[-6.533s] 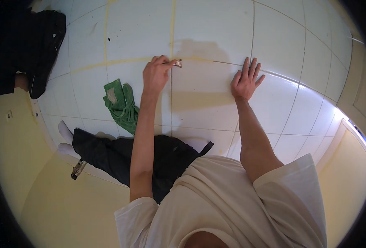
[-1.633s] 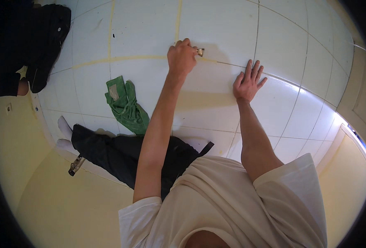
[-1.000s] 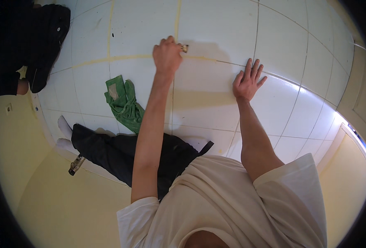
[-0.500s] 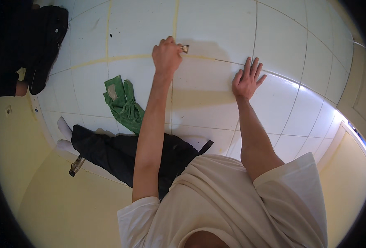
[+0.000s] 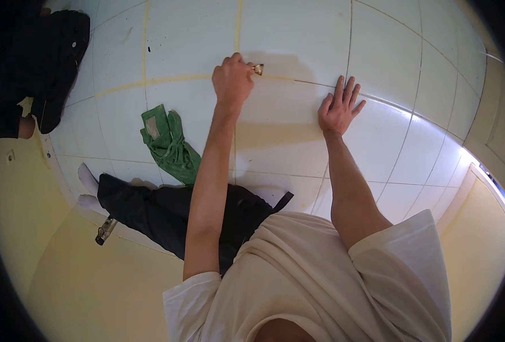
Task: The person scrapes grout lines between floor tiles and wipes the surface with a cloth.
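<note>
My left hand (image 5: 233,81) is closed around a small tool (image 5: 258,69). Only its shiny, flat end sticks out past the fingers on the right, and the rest is hidden in the grip. The hand rests at a seam between white floor tiles (image 5: 289,108), where yellow lines (image 5: 178,78) run along the joints. To the right, my right hand (image 5: 337,113) lies flat on the tiles with its fingers spread, holding nothing. A crumpled green cloth (image 5: 175,151) with a pale patch lies left of my left forearm.
A black bag-like item (image 5: 70,62) sits at the upper left. My legs in dark trousers (image 5: 144,202) stretch leftward. Beside my feet, a small bottle-like object (image 5: 106,229) lies near the cream wall (image 5: 93,279). A pale door (image 5: 497,114) stands at the far right.
My left hand has slid slightly right along the tile seam with the small tool. My right hand stays flat in its place; the view has shifted a little.
</note>
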{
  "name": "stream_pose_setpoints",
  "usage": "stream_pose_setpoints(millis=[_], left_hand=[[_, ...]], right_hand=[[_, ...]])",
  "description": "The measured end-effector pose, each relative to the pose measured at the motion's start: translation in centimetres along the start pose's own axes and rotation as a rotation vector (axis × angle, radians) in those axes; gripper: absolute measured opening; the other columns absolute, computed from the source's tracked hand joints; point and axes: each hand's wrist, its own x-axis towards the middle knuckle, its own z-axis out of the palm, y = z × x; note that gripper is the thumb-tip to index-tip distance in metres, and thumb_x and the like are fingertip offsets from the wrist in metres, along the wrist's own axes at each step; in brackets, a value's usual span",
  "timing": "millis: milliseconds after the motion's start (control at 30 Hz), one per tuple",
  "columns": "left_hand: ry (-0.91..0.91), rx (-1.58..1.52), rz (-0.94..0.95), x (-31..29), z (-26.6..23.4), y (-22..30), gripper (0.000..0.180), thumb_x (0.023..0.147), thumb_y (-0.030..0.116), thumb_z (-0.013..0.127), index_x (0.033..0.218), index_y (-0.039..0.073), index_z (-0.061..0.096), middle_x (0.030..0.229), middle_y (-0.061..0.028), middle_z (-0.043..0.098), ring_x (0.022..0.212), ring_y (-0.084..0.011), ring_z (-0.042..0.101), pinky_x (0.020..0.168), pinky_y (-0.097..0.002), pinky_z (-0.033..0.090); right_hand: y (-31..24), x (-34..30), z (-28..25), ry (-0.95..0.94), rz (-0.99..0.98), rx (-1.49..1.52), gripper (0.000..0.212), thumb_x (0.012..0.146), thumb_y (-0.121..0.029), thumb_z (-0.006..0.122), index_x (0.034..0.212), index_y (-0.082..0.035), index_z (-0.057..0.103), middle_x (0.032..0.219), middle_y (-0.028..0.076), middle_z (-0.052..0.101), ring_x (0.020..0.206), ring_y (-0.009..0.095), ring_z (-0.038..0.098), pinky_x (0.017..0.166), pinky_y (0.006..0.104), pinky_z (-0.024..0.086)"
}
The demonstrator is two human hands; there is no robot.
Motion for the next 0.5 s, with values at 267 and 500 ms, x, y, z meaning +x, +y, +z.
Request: stream_pose_setpoints(millis=[267, 500], left_hand=[[-0.002, -0.084, 0.041, -0.6, 3.3, 4.5, 0.003, 0.083, 0.014, 0.081, 0.083, 0.018, 0.081, 0.085, -0.0005, 0.063, 0.086, -0.0234, 0.066, 0.071, -0.0439, 0.052], [0.040, 0.039, 0.032, -0.5, 1.2, 1.3, 0.006, 0.083, 0.015, 0.081, 0.087, 0.018, 0.081, 0.086, -0.0008, 0.064, 0.086, -0.0234, 0.065, 0.069, -0.0423, 0.052]], right_hand=[[-0.1, 0.2, 0.0, 0.007, -0.004, 0.002, 0.065, 0.099, -0.029, 0.045, 0.164, -0.022, 0.035, 0.173, 0.008, 0.024, 0.160, 0.035, 0.018, 0.125, 0.0679, 0.004], [0.0, 0.1, 0.0, 0.003, -0.004, 0.002, 0.066, 0.099, -0.029, 0.044, 0.164, -0.022, 0.035, 0.173, 0.008, 0.024, 0.160, 0.035, 0.018, 0.125, 0.0681, 0.004]])
